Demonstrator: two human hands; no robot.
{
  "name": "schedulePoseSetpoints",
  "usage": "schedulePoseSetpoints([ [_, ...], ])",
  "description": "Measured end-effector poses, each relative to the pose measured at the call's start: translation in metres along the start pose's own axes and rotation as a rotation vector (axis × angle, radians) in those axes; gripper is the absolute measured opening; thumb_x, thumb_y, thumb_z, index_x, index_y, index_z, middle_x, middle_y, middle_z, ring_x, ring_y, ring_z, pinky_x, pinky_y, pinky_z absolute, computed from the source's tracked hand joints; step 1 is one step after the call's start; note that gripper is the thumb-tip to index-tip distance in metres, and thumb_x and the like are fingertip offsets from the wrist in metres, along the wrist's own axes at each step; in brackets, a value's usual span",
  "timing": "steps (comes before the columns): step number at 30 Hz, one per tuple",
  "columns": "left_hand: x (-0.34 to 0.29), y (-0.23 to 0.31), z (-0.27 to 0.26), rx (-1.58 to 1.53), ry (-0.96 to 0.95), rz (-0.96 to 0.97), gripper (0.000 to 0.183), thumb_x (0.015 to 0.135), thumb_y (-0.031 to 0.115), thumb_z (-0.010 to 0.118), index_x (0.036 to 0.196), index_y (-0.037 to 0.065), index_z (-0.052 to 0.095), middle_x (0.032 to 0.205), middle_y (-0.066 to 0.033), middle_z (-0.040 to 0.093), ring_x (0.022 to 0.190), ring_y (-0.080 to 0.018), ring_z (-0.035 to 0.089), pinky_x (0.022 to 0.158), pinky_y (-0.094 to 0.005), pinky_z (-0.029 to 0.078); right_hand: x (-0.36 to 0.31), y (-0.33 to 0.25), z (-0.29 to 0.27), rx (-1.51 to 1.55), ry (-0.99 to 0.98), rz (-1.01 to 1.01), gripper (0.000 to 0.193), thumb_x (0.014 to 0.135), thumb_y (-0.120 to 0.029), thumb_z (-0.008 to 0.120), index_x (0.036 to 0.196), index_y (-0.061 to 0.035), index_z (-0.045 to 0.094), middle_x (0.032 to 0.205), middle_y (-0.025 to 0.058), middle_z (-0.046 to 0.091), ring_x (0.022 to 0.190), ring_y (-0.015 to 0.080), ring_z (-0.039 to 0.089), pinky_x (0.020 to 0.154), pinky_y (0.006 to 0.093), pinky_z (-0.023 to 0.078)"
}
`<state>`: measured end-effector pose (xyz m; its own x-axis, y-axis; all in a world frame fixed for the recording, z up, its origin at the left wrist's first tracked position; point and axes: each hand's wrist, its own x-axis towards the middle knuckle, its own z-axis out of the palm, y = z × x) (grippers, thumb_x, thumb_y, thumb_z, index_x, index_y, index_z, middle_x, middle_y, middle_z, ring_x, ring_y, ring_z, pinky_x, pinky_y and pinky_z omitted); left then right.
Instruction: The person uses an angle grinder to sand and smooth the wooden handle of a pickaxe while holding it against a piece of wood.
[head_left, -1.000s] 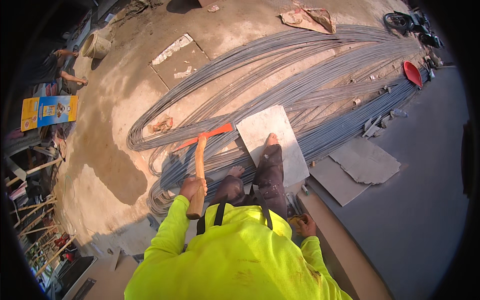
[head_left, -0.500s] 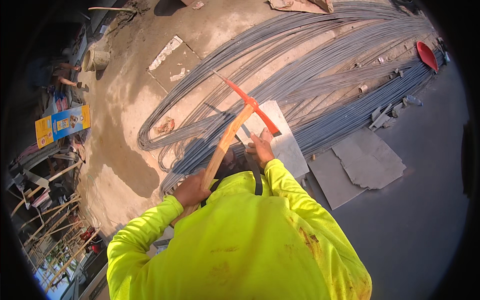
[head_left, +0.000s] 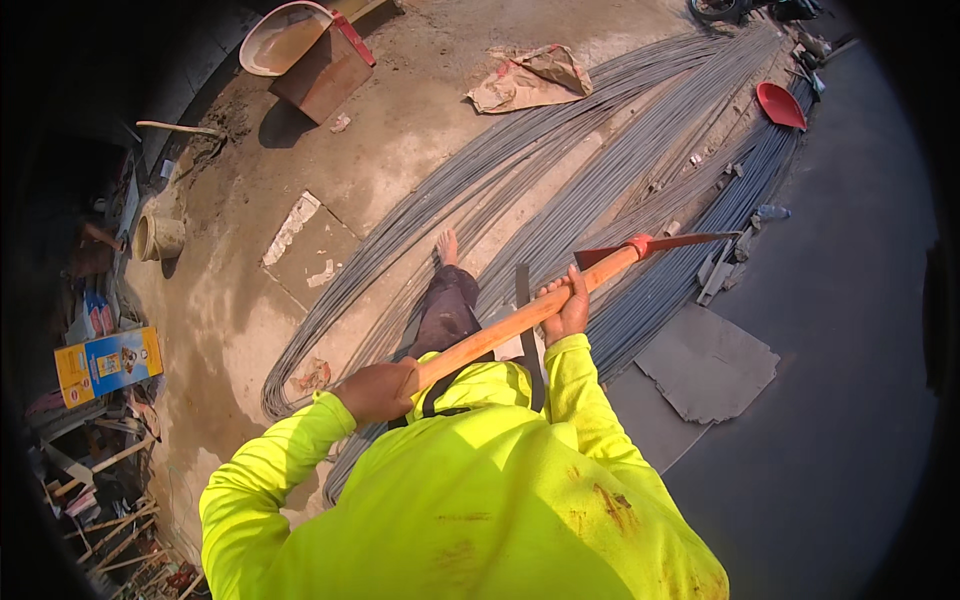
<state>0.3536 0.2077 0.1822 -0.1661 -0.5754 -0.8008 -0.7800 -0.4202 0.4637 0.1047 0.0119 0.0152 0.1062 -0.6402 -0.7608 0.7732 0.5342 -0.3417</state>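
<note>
A pickaxe [head_left: 520, 328] with a wooden handle and an orange-red metal head [head_left: 640, 246] lies slantwise across the front of my body. Near the handle's lower end, my left hand [head_left: 378, 391] is closed around the wood. My right hand [head_left: 567, 306] grips the handle close below the head, its thumb showing on the upper side. The head points out to the right, above long bundles of grey steel rebar [head_left: 590, 215] on the ground. Beneath the handle, my bare foot [head_left: 447, 247] stands among the bars.
Broken grey slabs [head_left: 708, 362] lie right of the rebar. A red dustpan-like scoop [head_left: 781, 106] rests on its far end. Farther off are a wheelbarrow [head_left: 325, 75], a crumpled paper sack [head_left: 530, 80] and a bucket [head_left: 160, 238]. Scrap wood and a yellow-blue carton [head_left: 108, 366] line the left.
The pickaxe has swung from steep to slanting right, its head moving rightward. My right hand has shifted from beside the metal head onto the handle. My leg and foot have come into view.
</note>
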Motion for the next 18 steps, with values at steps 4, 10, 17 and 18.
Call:
schedulePoseSetpoints([
  [4,0.087,-0.04,-0.087,0.287,0.2,0.166,0.046,0.081,0.032,0.072,0.114,0.005,0.057,0.101,-0.0215,0.07,0.096,-0.0427,0.067,0.083,-0.0524,0.051,0.068,-0.006,0.024,0.146,-0.051,-0.195,0.023,0.089,-0.023,0.069,0.079,-0.0149,0.05,0.067,-0.0008,0.05,0.06,0.015,0.054,0.059,0.0345,0.052],
  [10,0.165,-0.038,-0.246,0.202,-0.059,0.255,0.06,0.078,0.041,0.077,0.123,0.004,0.062,0.103,-0.022,0.071,0.095,-0.039,0.068,0.085,-0.0472,0.052,0.126,-0.037,0.092,0.301,-0.02,-0.423,0.02,0.089,-0.02,0.063,0.075,-0.0152,0.049,0.067,-0.0015,0.051,0.059,0.0142,0.054,0.059,0.0332,0.052],
  [17,0.257,-0.004,-0.392,0.127,0.205,0.47,0.041,0.097,0.036,0.055,0.115,0.001,0.068,0.096,-0.0188,0.072,0.084,-0.0346,0.067,0.08,-0.0411,0.053,0.172,-0.087,0.167,0.484,-0.162,-0.605,0.012,0.09,-0.016,0.059,0.082,-0.012,0.05,0.069,-0.0013,0.051,0.06,0.0141,0.055,0.062,0.033,0.052],
  [18,0.274,0.0,-0.405,0.045,0.231,0.507,0.042,0.098,0.036,0.053,0.114,0.001,0.068,0.094,-0.0172,0.072,0.083,-0.0316,0.067,0.08,-0.04,0.053,0.185,-0.102,0.171,0.487,-0.15,-0.632,0.012,0.089,-0.016,0.059,0.082,-0.012,0.05,0.07,-0.0014,0.051,0.061,0.0142,0.055,0.062,0.0332,0.052],
])
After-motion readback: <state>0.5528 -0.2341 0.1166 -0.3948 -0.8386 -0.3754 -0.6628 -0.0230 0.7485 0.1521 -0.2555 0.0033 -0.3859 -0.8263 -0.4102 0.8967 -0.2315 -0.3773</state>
